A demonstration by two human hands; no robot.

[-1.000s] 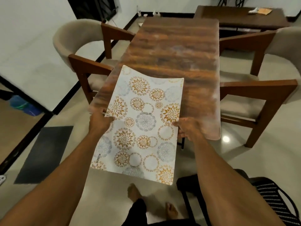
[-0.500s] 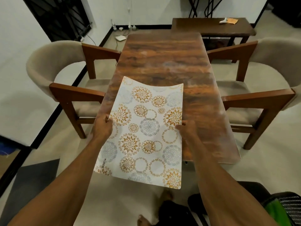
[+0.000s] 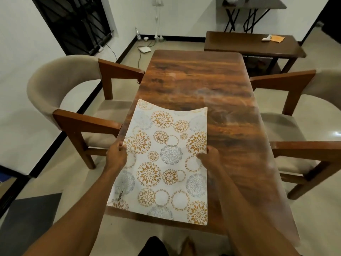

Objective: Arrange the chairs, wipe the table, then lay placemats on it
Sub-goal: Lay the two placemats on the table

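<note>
Head view: white placemat [image 3: 166,163] with gold and grey medallions, sagging, pinched at its edges by left hand [image 3: 116,156] and right hand [image 3: 209,157].

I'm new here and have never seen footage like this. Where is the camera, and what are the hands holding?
No machine here: a person wears a wide-angle camera on the head, looking down at their own arms. The left hand and right hand each grip a long edge of a flower-patterned placemat, held over the near end of a wooden dining table. Whether it touches the wood yet, I cannot tell. A left armchair and right armchair flank it, and a low bench behind carries an orange cloth.
</note>
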